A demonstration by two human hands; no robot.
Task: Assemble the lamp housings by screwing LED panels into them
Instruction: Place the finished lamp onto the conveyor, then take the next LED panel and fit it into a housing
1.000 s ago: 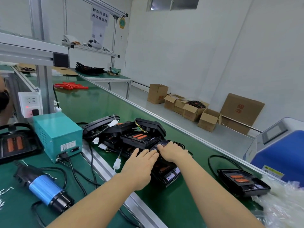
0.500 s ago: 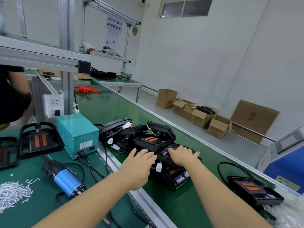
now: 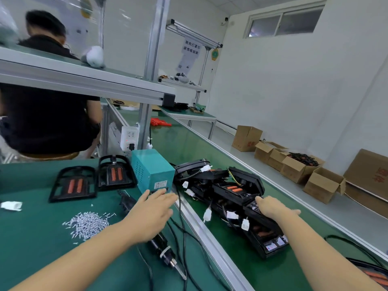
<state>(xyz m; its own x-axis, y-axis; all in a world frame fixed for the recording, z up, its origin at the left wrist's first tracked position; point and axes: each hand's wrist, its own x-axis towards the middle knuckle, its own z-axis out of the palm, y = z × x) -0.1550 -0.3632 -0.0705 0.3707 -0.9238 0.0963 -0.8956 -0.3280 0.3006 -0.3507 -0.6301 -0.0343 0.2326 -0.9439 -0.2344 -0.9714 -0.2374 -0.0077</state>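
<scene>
Several black lamp housings [image 3: 222,185] with orange LED panels and white plug leads lie heaped on the green conveyor belt [image 3: 189,148]. My right hand [image 3: 273,208] rests on top of the nearest housing [image 3: 266,240], thumb spread to the right. My left hand [image 3: 151,215] hovers with relaxed fingers over the worktable, above the electric screwdriver [image 3: 163,248] and holds nothing. Two more housings [image 3: 73,183] [image 3: 115,175] lie on the worktable. A heap of silver screws [image 3: 88,223] sits left of my left hand.
A teal power box [image 3: 151,171] stands just beyond my left hand, with black cables trailing over the belt rail [image 3: 210,244]. A person in black [image 3: 46,118] sits at back left. Cardboard boxes [image 3: 294,164] line the floor on the right. Another housing [image 3: 373,274] lies at bottom right.
My left hand has left the housings and moved left over the worktable, above the screwdriver. My right hand stays on the nearest housing. The view has swung left.
</scene>
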